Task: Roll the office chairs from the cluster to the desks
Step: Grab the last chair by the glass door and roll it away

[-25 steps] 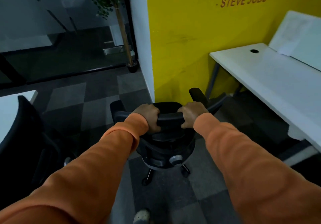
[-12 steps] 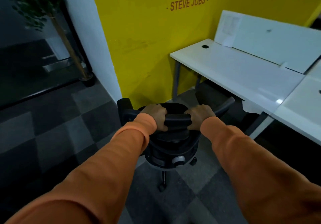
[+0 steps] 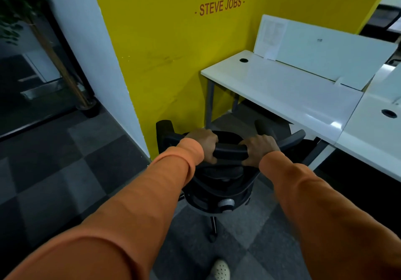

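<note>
A black office chair (image 3: 219, 184) stands in front of me, seen from behind and above, with its armrests pointing toward the yellow wall. My left hand (image 3: 205, 144) grips the left part of the backrest's top bar. My right hand (image 3: 259, 148) grips the right part of that bar. Both arms wear orange sleeves. A white desk (image 3: 282, 88) stands ahead on the right, its near corner just past the chair's right armrest. The chair's seat is hidden under the backrest and my arms.
A yellow wall (image 3: 165, 47) with lettering rises right ahead, ending in a white pillar edge (image 3: 91, 58). A second white desk (image 3: 373, 132) adjoins on the right, with a white divider panel (image 3: 325, 51) behind. A potted tree (image 3: 54, 56) stands left. Grey checkered carpet (image 3: 65, 171) covers the floor.
The chair has rolled forward and to the right, toward the white desk. The view swung right, so the dark chair and desk on the left have dropped out. Both hands kept their grip.
</note>
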Demonstrator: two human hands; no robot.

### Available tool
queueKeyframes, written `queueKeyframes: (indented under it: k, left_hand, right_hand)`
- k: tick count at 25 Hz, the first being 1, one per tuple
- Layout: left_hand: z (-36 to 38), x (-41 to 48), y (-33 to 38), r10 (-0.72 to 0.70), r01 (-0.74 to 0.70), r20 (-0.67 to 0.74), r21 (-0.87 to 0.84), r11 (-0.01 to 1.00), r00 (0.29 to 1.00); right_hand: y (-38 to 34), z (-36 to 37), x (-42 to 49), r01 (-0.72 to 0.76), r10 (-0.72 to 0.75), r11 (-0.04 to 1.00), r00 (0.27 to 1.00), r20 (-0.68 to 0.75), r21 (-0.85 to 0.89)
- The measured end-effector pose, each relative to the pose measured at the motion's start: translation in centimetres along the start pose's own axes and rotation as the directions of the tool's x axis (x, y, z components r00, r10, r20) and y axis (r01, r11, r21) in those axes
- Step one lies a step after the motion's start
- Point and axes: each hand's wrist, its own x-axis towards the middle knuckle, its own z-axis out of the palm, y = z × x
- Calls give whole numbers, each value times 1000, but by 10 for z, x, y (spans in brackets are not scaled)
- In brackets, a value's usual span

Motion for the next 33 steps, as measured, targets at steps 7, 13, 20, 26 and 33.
queueKeyframes:
  k: [7, 13, 20, 26, 33]
  left_hand:
    - [-20, 69, -14, 67, -68, 2, 33, 997, 998]
    - [-39, 127, -46, 132, -133, 23, 60, 989, 991]
    - [-59, 187, -100, 258, -264, 63, 123, 957, 964]
    - [-81, 256, -156, 407, -412, 68, 214, 886, 911]
    - [-106, 325, -205, 526, -534, 94, 166, 829, 845]
  right_hand:
    - [32, -3, 49, -82, 82, 996, 997, 0, 31]
    - [41, -7, 98, -153, 151, 982, 988, 34, 112]
    - [27, -16, 153, -226, 226, 953, 974, 21, 202]
    - [6, -34, 214, -370, 374, 893, 927, 34, 255]
    - [27, -58, 258, -423, 392, 861, 906, 163, 281]
